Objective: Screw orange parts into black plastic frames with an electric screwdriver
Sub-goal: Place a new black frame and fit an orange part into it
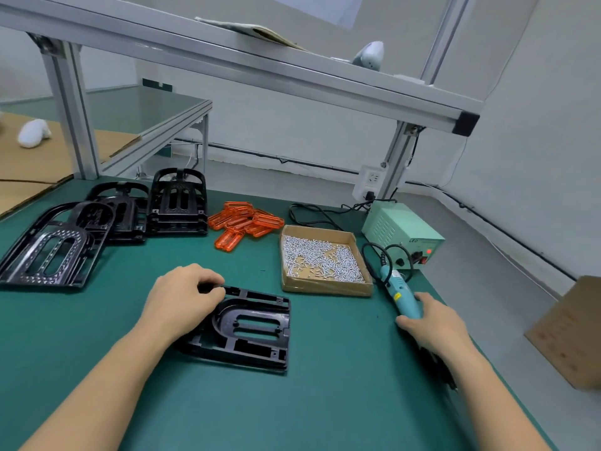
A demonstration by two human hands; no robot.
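A black plastic frame point(253, 327) lies flat on the green mat in front of me. My left hand point(182, 297) grips its upper left corner, fingers curled over the edge. My right hand point(432, 323) holds the teal electric screwdriver point(398, 292) at the mat's right side, its cord end pointing toward the far edge. A pile of several orange parts point(245, 222) sits at the middle back. A shallow cardboard box of silver screws point(322, 258) stands between the orange parts and the screwdriver.
Stacks of more black frames point(177, 203) and loose ones point(55, 249) fill the back left. A pale green power supply point(401, 236) with cables sits back right. An aluminium shelf frame point(260, 70) runs overhead. The table's right edge drops off beside my right arm.
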